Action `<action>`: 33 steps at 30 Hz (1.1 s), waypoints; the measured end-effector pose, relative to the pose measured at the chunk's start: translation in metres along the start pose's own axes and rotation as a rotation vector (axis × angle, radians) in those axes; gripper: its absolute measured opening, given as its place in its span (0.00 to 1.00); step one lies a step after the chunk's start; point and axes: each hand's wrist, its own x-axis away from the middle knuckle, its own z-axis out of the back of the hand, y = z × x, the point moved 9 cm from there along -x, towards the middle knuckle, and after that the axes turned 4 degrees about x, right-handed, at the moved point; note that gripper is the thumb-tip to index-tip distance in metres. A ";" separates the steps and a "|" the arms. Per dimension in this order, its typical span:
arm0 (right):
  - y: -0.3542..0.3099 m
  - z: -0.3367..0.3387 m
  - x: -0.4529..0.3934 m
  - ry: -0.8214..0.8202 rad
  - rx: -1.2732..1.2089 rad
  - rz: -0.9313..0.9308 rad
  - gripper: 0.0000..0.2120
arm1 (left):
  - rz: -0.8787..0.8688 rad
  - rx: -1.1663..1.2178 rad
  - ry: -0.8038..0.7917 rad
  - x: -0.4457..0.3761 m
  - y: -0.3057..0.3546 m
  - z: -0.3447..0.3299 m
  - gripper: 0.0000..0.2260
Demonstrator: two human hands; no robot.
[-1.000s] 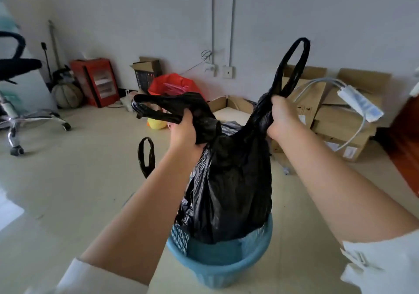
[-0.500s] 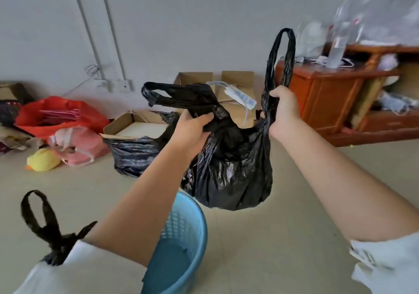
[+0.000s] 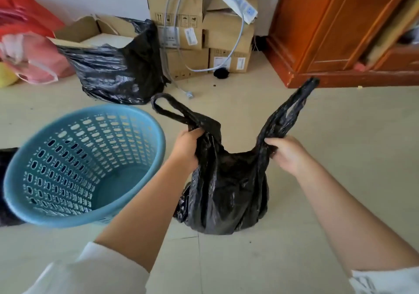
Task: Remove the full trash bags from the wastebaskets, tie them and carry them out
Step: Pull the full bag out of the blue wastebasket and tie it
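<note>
A full black trash bag [image 3: 226, 191] rests on the tiled floor in front of me, its two handle loops sticking up. My left hand [image 3: 187, 148] grips the base of the left handle loop. My right hand [image 3: 288, 154] grips the base of the right one. Left of the bag stands the light blue perforated wastebasket [image 3: 156, 148], with no bag in it. Part of another black bag [image 3: 6, 185] shows at the left edge behind the basket.
A larger black bag [image 3: 118, 71] slumps against an open cardboard box [image 3: 77, 30] at the back. Stacked cartons [image 3: 204, 33] with a grey cable stand behind it. Red and pink bags [image 3: 34, 51] lie far left. An orange wooden cabinet [image 3: 340, 33] fills the right back.
The black bag came out of the blue wastebasket, swung to the right and now sits on the floor. My view has tilted down. Both hands still hold the handles.
</note>
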 end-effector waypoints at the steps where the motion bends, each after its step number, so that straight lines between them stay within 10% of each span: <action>1: 0.005 0.004 -0.005 -0.006 0.006 0.014 0.08 | 0.026 0.063 -0.002 -0.002 -0.012 0.004 0.14; 10: 0.020 -0.026 -0.023 -0.295 -0.456 -0.045 0.18 | 0.103 0.294 -0.146 -0.005 -0.025 -0.013 0.26; 16: 0.031 -0.048 -0.014 -0.400 0.024 -0.072 0.14 | 0.257 -0.151 0.023 -0.010 -0.057 0.004 0.12; 25: 0.006 -0.061 0.004 -0.360 0.887 0.376 0.14 | 0.255 -0.659 0.107 -0.017 -0.058 0.033 0.12; 33: 0.022 -0.093 0.019 -0.498 1.232 0.408 0.10 | 0.295 -0.856 -0.135 0.004 -0.053 0.030 0.11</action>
